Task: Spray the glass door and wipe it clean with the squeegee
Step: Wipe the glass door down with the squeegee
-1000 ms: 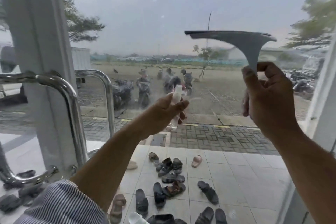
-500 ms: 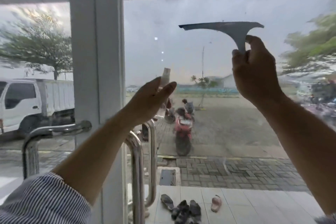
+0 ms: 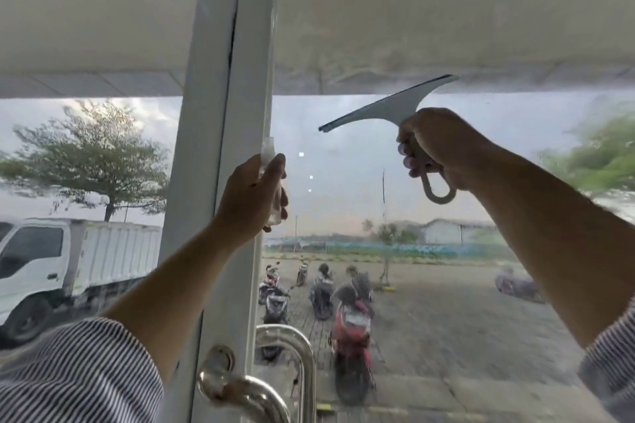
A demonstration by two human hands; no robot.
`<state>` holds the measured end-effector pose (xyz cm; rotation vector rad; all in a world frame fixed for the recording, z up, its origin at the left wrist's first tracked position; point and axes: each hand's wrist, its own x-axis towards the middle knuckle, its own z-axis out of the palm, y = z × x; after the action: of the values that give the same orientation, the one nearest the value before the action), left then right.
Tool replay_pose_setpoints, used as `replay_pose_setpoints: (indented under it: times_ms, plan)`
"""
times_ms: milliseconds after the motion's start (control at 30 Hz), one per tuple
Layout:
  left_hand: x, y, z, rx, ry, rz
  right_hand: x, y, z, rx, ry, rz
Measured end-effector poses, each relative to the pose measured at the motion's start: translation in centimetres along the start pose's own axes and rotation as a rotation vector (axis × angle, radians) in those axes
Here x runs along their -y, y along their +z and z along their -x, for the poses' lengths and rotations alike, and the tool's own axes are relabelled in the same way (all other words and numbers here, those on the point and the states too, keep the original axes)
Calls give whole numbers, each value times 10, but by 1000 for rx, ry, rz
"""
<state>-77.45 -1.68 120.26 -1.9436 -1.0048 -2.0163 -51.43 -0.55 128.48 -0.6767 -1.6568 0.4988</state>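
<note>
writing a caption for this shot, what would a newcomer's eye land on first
First the grey squeegee, tilted with its left end lower, raised before the glass door in the right hand. Then the left hand holding a small clear spray bottle by the white door frame. Below, a chrome door handle, with parked motorbikes outside.

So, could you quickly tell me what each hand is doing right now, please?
Left hand: grips a small clear spray bottle.
Right hand: grips the squeegee by its handle, blade tilted.
</note>
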Motion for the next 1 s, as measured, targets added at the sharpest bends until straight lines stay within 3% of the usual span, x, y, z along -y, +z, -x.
replay_pose_setpoints:
  times_ms: [233, 734, 1000]
  plan:
    - [2, 4, -42, -83, -86, 89, 29, 18, -38, -18, -21, -53]
    - [17, -1, -43, 7, -28, 69, 59, 52, -114, -204, -196, 139]
    - [19, -2, -45, 32, 0, 18, 89, 64, -126, -133, -222, 311]
